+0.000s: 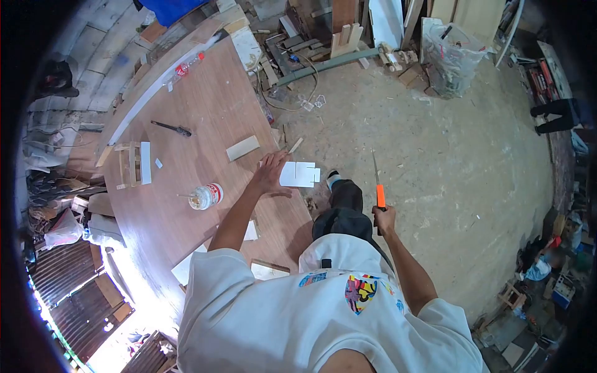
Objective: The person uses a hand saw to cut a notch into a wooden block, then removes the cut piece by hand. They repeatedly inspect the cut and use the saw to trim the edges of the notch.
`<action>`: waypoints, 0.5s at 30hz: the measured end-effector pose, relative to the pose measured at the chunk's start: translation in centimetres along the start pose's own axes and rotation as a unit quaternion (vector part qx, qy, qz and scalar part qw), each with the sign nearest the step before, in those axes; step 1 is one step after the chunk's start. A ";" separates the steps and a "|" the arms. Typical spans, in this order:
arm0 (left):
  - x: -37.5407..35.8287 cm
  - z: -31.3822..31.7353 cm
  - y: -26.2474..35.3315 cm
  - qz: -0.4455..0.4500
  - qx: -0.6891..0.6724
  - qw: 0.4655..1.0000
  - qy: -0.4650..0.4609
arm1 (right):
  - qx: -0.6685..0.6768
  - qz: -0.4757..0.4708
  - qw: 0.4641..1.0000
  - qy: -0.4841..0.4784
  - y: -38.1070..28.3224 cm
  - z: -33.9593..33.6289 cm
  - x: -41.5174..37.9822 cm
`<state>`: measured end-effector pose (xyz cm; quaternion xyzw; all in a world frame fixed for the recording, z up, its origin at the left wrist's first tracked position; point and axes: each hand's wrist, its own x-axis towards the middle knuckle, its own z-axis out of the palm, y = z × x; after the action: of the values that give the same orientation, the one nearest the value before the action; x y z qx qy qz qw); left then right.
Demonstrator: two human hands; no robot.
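My left hand (271, 173) lies with its fingers stretched out at the left end of a white board (297, 174), on the table's edge. The board juts past that edge, and its outer end has short cuts and a notched corner. My right hand (384, 219) is closed round the grip of a saw (380, 196) with an orange handle part and a narrow, tapering blade. The blade points away from me, over the floor and apart from the board. Just beyond my left hand lies a pale wood block (242, 148).
On the wooden table (205, 124) are a jar (205, 196), a dark slim tool (171, 128), a small wood frame (132, 165) and a plastic bottle (188, 64). Scrap wood (298, 50) and a plastic bag (453, 62) stand at the back. Another person (540, 267) is at far right.
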<state>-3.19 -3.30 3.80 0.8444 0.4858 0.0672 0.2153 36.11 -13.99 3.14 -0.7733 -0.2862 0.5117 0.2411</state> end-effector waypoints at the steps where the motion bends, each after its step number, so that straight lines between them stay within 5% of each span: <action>1: 0.2 0.0 -0.3 0.001 0.004 1.000 0.002 | 0.010 0.001 1.000 -0.005 0.3 0.0 0.1; 4: 0.7 0.0 -0.5 0.008 -0.011 0.998 -0.057 | 0.018 0.000 1.000 -0.010 0.9 0.2 -0.1; 7: 1.7 -0.4 1.8 -0.031 -0.040 0.998 0.044 | 0.024 -0.004 1.000 -0.002 2.1 0.4 -0.1; 8: 2.2 -1.0 3.1 -0.109 -0.104 0.983 0.106 | 0.032 -0.005 0.999 0.005 2.6 0.6 0.1; 10: 3.0 -1.5 5.0 -0.229 -0.351 0.882 0.217 | 0.025 -0.010 1.000 0.011 4.3 0.9 0.5; 11: 3.3 -1.7 5.4 -0.226 -0.346 0.883 0.220 | 0.012 -0.012 1.000 0.015 5.1 1.2 0.8; 13: 3.5 -4.1 7.9 -0.211 -0.753 0.587 0.209 | -0.043 -0.048 0.997 0.039 7.4 1.6 1.5; 14: 3.2 -3.6 8.1 -0.238 -0.828 0.448 0.240 | -0.030 -0.039 0.998 0.045 8.2 1.9 1.5; 15: 3.1 -4.7 9.5 -0.235 -0.826 0.452 0.244 | -0.018 -0.030 0.998 0.051 8.8 2.1 1.5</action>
<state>4.40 -3.44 11.75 0.0731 0.4147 0.5868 0.6917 36.36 -19.16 -4.44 -0.7938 -0.3057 0.4591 0.2561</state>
